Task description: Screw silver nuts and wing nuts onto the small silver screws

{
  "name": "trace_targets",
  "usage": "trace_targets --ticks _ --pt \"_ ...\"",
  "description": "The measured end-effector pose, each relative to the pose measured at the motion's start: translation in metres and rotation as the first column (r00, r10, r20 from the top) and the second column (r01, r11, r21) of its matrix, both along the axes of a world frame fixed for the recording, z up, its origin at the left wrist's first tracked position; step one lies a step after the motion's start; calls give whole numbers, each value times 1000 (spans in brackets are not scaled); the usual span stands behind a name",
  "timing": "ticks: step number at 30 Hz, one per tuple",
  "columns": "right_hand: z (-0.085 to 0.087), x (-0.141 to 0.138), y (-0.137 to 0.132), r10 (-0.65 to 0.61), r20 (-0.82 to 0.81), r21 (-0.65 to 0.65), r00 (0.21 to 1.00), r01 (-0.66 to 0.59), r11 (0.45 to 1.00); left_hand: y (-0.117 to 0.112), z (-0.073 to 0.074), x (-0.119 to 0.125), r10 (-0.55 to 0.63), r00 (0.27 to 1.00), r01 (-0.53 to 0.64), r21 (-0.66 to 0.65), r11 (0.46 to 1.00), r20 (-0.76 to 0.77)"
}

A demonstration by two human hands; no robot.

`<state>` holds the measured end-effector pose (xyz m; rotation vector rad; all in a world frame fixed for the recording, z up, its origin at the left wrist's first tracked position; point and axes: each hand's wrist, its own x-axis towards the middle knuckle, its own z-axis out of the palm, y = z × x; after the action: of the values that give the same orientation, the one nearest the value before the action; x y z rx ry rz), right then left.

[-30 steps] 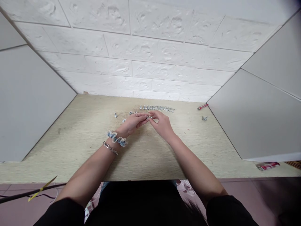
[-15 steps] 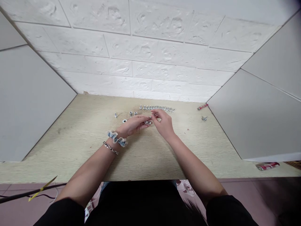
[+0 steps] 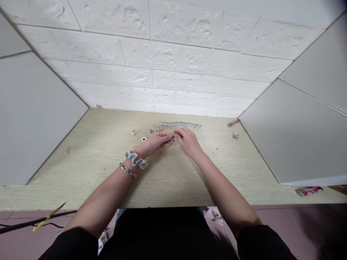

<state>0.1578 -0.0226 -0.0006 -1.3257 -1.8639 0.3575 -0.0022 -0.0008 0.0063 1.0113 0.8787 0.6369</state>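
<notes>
My left hand [image 3: 155,142] and my right hand [image 3: 187,142] meet fingertip to fingertip over the middle of the pale wooden table [image 3: 94,159]. Both are pinched around a small silver screw part [image 3: 173,136] held between them, just above the tabletop. A row of several silver screws [image 3: 181,124] lies just beyond my fingers. Loose screws and a washer [image 3: 143,138] sit to the left of my left hand. On my left wrist are a blue scrunchie and a chain bracelet.
White brick wall at the back, grey side panels left and right. A red-and-silver item [image 3: 233,123] and a small screw [image 3: 235,136] lie near the right panel. Another red item [image 3: 309,190] rests at the front right. A dark cable crosses the lower left.
My hands dropped slightly toward the table and drew back together; my right hand's fingers, lifted half a second ago, have come down onto the small part at my left fingertips.
</notes>
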Motion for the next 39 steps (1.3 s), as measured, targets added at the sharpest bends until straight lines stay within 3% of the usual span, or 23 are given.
trace_targets --ticks 3,6,9,11,15,20,25,31,36,39 --pt "6 15 6 -163 -79 41 983 166 985 -4 6 2 23 999 -24 -13 1000 -22" --pt "12 43 15 -339 -185 69 922 357 932 -9 12 3 8 1000 -9 -28 1000 -27" --pt "8 77 27 -527 -280 55 803 561 826 -11 13 3 -27 999 26 -31 999 -34" --pt "-1 100 33 -617 -265 -21 741 635 772 -10 12 3 -38 998 37 -23 999 -48" --pt "-23 128 43 -656 -153 -204 739 626 753 -8 8 2 -72 994 73 13 997 -83" --pt "-40 129 46 -539 -103 -260 836 501 826 -5 2 1 -124 987 130 51 990 -104" --pt "-43 120 49 -481 -88 -231 872 452 862 -5 1 0 -137 988 141 50 989 -73" --pt "-49 121 56 -493 -56 -205 868 474 857 -6 2 1 -143 986 149 61 987 -90" --pt "-54 119 56 -441 -171 -179 881 413 893 -5 -1 1 -157 982 165 76 983 -101" --pt "-43 116 53 -450 -232 -165 863 421 892 -5 -2 0 -176 980 184 81 980 -98"
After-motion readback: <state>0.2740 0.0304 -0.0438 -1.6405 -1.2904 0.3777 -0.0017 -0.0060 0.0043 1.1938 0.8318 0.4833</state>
